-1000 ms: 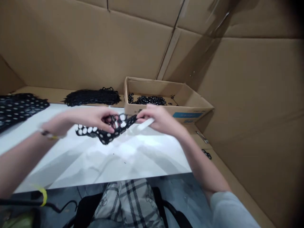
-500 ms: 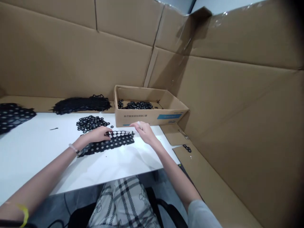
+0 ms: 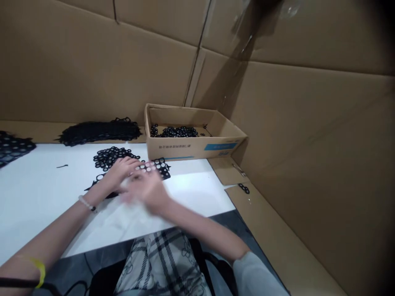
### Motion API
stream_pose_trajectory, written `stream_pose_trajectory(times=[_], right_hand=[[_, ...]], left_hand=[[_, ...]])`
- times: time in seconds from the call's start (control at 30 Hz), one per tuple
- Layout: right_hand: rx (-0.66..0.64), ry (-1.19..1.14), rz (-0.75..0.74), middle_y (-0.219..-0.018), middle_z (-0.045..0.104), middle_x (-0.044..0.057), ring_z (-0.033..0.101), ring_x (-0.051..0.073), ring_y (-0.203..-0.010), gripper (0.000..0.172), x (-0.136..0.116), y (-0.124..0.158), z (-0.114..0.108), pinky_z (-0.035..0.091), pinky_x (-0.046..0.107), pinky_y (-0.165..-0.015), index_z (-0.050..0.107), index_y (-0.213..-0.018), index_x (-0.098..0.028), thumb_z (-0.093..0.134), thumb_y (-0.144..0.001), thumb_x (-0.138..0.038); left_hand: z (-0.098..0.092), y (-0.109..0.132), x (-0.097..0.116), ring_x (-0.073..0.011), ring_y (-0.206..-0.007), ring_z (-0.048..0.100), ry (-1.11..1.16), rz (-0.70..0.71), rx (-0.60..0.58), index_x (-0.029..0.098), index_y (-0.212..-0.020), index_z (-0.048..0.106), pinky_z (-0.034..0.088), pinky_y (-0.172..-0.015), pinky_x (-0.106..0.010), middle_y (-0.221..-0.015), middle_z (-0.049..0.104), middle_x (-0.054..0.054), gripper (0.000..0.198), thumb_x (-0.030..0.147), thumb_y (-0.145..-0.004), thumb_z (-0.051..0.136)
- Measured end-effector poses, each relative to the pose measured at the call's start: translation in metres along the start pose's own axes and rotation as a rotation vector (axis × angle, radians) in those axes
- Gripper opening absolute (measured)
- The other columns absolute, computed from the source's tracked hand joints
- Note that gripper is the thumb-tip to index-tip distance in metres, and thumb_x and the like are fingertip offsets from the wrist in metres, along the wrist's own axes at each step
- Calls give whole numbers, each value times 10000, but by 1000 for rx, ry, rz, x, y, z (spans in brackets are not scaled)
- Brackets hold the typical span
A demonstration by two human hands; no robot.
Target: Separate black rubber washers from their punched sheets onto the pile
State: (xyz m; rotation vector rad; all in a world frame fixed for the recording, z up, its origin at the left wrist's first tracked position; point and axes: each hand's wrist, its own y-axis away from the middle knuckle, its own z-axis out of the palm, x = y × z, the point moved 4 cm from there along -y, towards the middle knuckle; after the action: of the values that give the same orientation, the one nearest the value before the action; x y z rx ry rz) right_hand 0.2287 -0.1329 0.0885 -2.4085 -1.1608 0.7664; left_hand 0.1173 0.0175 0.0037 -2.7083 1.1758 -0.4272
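Observation:
A black sheet with rows of round holes (image 3: 163,165) lies on the white table, mostly covered by my two hands. My left hand (image 3: 121,172) is closed over its left part, the fingers bent across the upper edge. Low in front of the sheet, my right hand (image 3: 149,191) is smeared by motion. Its fingers overlap the sheet and come close to my left hand; whether they grip anything does not show. Just behind my left hand is a heap of small black rings (image 3: 109,157).
A low cardboard box (image 3: 175,149) with black rings inside stands at the back. Left of it lies a stack of black sheets (image 3: 100,132), with another holed black sheet (image 3: 14,149) farther left. Joined rings (image 3: 244,188) lie on cardboard at right. Tall cardboard walls (image 3: 296,135) enclose the table.
My right hand has swept left and toward me, from the sheet's right end to near my left hand. My left hand now reaches over the sheet, which sits more bunched. The view has shifted slightly.

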Motion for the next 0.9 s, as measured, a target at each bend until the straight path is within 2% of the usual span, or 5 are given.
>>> stream_pose_trajectory(times=[0.1,0.2,0.3,0.5,0.9], right_hand=[[-4,-37,-365,-798,676,-77,606,153,-1017,146,-30,-2,45,399,412,-1087,691,-835,-397,562,-857,-461],[74,46,-601,-780,673,-35,605,194,-923,270,-31,15,68,320,502,-1126,701,-799,-349,497,-853,-519],[84,179,-442,-719,622,-1,565,189,-816,194,-2,27,69,296,510,-1126,651,-672,-252,551,-800,-358],[58,310,-288,-705,556,7,500,177,-791,56,45,40,43,362,451,-1048,620,-699,-214,568,-719,-205],[45,379,-184,-698,562,18,499,173,-766,56,75,57,40,406,399,-970,626,-694,-209,581,-722,-189]], left_hand=[[0,0,0,-275,-1084,546,-23,-16,-12,183,-1166,637,400,-942,-382,-1175,652,-113,383,368,-939,391],[-1,1,-2,-278,-1047,574,-76,-109,5,170,-1118,654,433,-898,-370,-1120,665,-119,387,381,-943,380],[0,3,-4,-278,-1021,599,-99,-199,17,168,-1082,668,466,-820,-354,-1082,678,-117,388,375,-945,371],[2,4,-4,-251,-977,628,-96,-214,65,187,-1040,687,484,-774,-323,-1037,698,-81,342,351,-930,407],[-26,6,-8,-229,-881,652,-30,-276,177,203,-981,697,456,-727,-304,-986,722,-52,336,361,-931,404]])
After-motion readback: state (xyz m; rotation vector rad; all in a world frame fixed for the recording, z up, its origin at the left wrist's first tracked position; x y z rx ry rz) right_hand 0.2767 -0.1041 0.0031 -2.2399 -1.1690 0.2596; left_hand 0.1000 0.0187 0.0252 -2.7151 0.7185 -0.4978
